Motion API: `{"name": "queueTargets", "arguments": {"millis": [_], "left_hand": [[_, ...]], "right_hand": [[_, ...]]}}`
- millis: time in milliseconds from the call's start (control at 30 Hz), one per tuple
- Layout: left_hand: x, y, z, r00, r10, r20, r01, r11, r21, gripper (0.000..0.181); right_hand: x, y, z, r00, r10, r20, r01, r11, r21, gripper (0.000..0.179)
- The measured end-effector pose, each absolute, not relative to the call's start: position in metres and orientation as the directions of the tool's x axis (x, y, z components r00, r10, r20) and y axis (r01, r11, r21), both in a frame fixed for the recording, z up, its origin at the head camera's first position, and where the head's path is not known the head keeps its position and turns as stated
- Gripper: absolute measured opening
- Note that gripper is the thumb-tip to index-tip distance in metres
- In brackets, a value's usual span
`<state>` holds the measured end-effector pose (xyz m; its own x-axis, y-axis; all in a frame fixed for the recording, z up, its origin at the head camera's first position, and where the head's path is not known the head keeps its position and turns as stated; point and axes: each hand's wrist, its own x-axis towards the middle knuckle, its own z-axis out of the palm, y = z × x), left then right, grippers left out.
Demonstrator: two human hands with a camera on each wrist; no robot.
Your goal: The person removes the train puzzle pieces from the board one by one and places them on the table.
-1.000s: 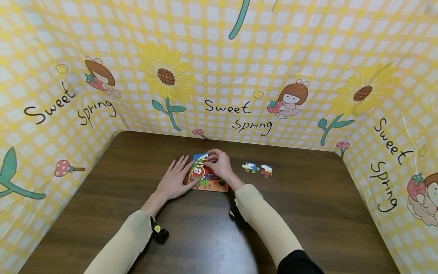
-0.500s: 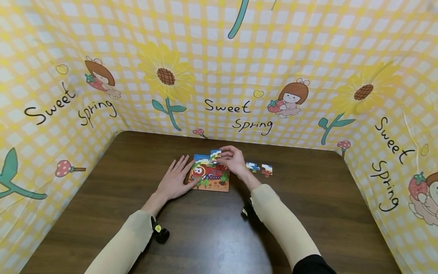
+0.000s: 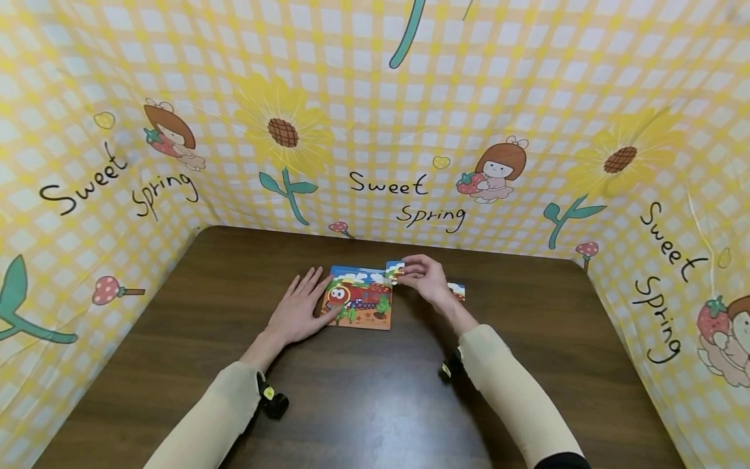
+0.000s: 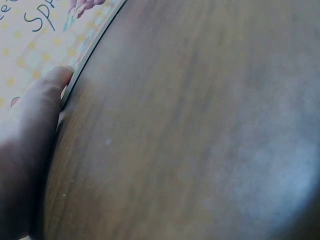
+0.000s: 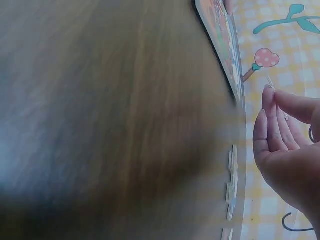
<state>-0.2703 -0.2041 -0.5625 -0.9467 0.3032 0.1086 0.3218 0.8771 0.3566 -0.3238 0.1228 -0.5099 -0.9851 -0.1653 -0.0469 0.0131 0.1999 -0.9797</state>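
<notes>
On the far part of the brown table, near the middle, your puzzle board lies flat, with a round red face with big eyes at its left and blue sky along its far side. Your left hand lies on the left side of the board with its fingers straight and spread out, gripping nothing, and the thumb reaches over the near left part. Your right hand is pinching one puzzle piece between thumb and fingers. You are holding that piece up above the table, and from the head it covers the far right corner of the board. The piece is blue at the top, with white and green below. Right of your right hand, a loose puzzle piece pokes out, partly hidden by the hand. From the right wrist, you can see two pieces flat on the table, edge on, and the bigger one shows as a thin bumpy strip. Yellow checked cloth stands up at the left, far and right sides, with big sunflowers and the words "Sweet Spring" on it. Both your sleeves are cream.
</notes>
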Motion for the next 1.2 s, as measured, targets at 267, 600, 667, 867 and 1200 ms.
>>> {"name": "queueTargets", "arguments": {"millis": [267,600,667,867,1200], "left_hand": [[-0.272,-0.203,-0.563,-0.947,0.305,0.105,0.322,0.878,0.354,0.092],[-0.274,-0.204,-0.564,-0.948,0.301,0.101,0.317,0.881,0.351,0.093],[-0.273,-0.204,-0.563,-0.948,0.302,0.098,0.317,0.881,0.351,0.093],[-0.273,-0.204,-0.56,-0.948,0.303,0.094,0.316,0.881,0.352,0.093],[-0.272,-0.205,-0.563,-0.947,0.307,0.097,0.321,0.88,0.349,0.093]], "right_hand": [[-0.319,0.136,-0.509,-0.985,-0.169,-0.044,0.014,0.175,-0.984,0.045],[-0.319,0.145,-0.513,-0.988,-0.154,0.025,-0.069,0.291,-0.954,0.042],[-0.319,0.144,-0.513,-0.987,-0.158,0.039,-0.091,0.336,-0.937,0.041],[-0.319,0.143,-0.515,-0.983,-0.172,0.059,-0.127,0.417,-0.9,0.04],[-0.317,0.143,-0.523,-0.98,-0.182,0.084,-0.163,0.48,-0.862,0.038]]}}
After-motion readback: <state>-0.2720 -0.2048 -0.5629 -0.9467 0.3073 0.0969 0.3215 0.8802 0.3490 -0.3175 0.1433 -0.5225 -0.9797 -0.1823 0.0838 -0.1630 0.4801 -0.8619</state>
